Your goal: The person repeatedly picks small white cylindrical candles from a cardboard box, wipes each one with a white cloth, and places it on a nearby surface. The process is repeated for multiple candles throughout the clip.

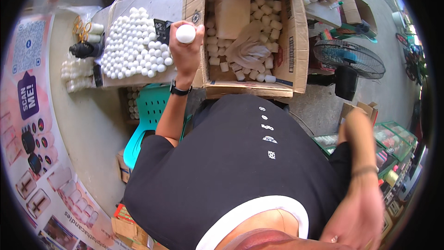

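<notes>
My left hand (186, 60) is closed around a short white candle (186, 34), its round end facing up, beside the left wall of a large cardboard box (298, 41). Loose white candles (266, 18) fill much of the box, with a crumpled clear plastic bag (249, 51) and a pale flat packet (231, 11) on top. Left of that hand, many white candles (134, 48) stand close together on a table, next to a small black packet (162, 30). My right hand (356, 215) is raised at the lower right, near my body and away from the candles; its fingers are blurred and partly cut off.
Wrapped candle packs (76, 71), yellow-handled scissors (82, 28) and a black object (83, 49) are at the table's left end. A turquoise plastic chair (143, 115) stands below. To the right are a fan (349, 60) and a green-framed display case (393, 141). A printed banner (27, 125) hangs at left.
</notes>
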A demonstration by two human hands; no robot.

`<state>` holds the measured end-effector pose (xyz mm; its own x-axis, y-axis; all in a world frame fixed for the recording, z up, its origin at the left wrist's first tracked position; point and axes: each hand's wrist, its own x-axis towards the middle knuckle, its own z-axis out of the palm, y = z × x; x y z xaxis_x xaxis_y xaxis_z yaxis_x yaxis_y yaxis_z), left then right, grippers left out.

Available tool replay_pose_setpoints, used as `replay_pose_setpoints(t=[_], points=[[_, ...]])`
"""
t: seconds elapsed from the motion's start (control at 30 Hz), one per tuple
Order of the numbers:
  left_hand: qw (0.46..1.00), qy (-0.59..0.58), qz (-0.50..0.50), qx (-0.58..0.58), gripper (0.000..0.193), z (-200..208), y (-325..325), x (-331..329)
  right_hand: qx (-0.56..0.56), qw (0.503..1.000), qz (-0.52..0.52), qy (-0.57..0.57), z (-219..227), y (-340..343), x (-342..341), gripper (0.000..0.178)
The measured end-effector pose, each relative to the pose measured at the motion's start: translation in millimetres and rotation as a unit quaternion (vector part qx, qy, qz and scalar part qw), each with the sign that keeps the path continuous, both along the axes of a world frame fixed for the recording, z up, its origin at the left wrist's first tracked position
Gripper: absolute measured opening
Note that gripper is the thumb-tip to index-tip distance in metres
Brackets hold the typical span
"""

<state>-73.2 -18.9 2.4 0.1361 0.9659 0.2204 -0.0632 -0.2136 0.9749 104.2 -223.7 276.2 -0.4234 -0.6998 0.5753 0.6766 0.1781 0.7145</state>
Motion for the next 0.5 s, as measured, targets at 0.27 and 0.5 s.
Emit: replay_pose_setpoints(t=[0.27,0.5], points=[[0.997,0.065,0.037,0.036,0.023,-16,-19,0,-0.141,0.941,-0.165,-0.260,46,-50,-3,0.041],[0.987,0.126,0.045,0.094,0.021,-23,-18,-14,-0.141,0.939,-0.133,-0.283,49,-43,-4,0.037]])
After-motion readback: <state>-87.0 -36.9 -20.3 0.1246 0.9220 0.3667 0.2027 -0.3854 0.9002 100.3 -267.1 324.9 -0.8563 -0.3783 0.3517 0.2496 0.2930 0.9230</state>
